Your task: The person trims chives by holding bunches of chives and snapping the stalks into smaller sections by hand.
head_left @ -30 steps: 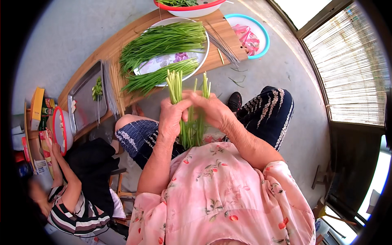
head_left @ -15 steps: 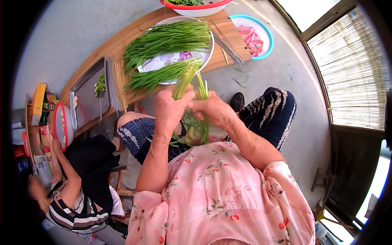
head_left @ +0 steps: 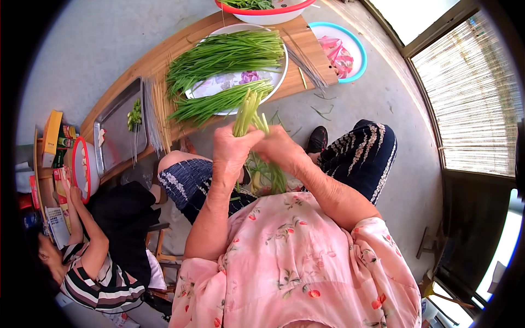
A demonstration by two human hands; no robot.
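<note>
Left hand: The left hand (head_left: 232, 146) is wrapping its fingers tightly around a pale-stemmed bunch (head_left: 248, 115), whose cut ends are pointing up and away from the body.
Right hand: The right hand (head_left: 280, 148), slightly blurred, is meeting the left one and curling closed around a second bunch (head_left: 275, 179); its green leaves are trailing down toward the lap.
Bunches in hand: Both are hanging in front of the pink floral top (head_left: 284, 246), between the knees and just short of the counter's near edge.
Counter: The wooden counter (head_left: 302, 34) is carrying a plate (head_left: 219, 85), a metal tray (head_left: 113, 145) and thin skewers (head_left: 160, 115), which are lying between those two.
Plate: A large heap of green stalks (head_left: 229, 57) is covering its far side, and a smaller heap (head_left: 216, 103) is lying across its near side.
Tray: Green pieces (head_left: 134, 116) on skewers are resting inside.
Basins: A red-rimmed basin (head_left: 273, 18) is holding leafy greens at the far end; a blue-rimmed basin (head_left: 359, 46) is holding a pink bag (head_left: 336, 57) beside the counter.
Floor: Loose green strands (head_left: 322, 112) are lying near a dark shoe (head_left: 317, 140).
Co-worker: A person in a striped top (head_left: 106, 279) is sitting at the left, hands near a red-rimmed bowl (head_left: 92, 169).
</note>
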